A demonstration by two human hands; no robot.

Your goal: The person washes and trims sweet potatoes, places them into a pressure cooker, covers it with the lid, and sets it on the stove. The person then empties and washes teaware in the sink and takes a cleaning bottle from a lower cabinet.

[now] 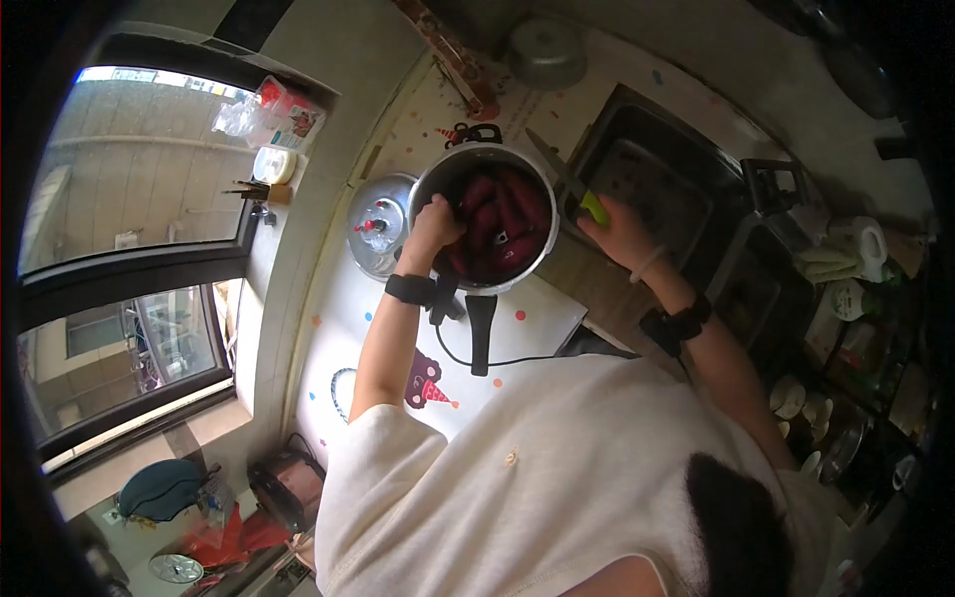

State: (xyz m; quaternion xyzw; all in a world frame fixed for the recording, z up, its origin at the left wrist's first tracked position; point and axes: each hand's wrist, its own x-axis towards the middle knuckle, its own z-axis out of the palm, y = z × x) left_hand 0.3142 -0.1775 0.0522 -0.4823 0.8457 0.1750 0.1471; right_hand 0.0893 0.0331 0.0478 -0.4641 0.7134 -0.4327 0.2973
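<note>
At a white, dotted counter [532,320] beside a window [149,169], I lean over a deep metal pot [550,249] of dark red, elongated pieces [510,207]. My left hand [436,227] reaches over the pot's window-side rim, its fingers bent down toward the pieces; their tips are hidden, and I cannot tell whether they grasp one. My right hand [615,235], between the pot and the sink [637,179], is closed around the green handle of a knife [571,182], the blade pointing away from me and slanting toward the window side, apart from the pot.

The pot, with the pieces inside, stands between the counter's window-side edge and the sink's rim, its long black handle [480,336] directed toward the counter's near edge and my shirt [557,428]. Just beside it, on the window side, rests a round metal lid [380,214] with small red parts. Toward the counter's far edge, well apart from my hands, sits a covered vessel [547,55]. Dark bands circle both my wrists, and a thin black cable [448,350] curves across the counter past the long black handle.
</note>
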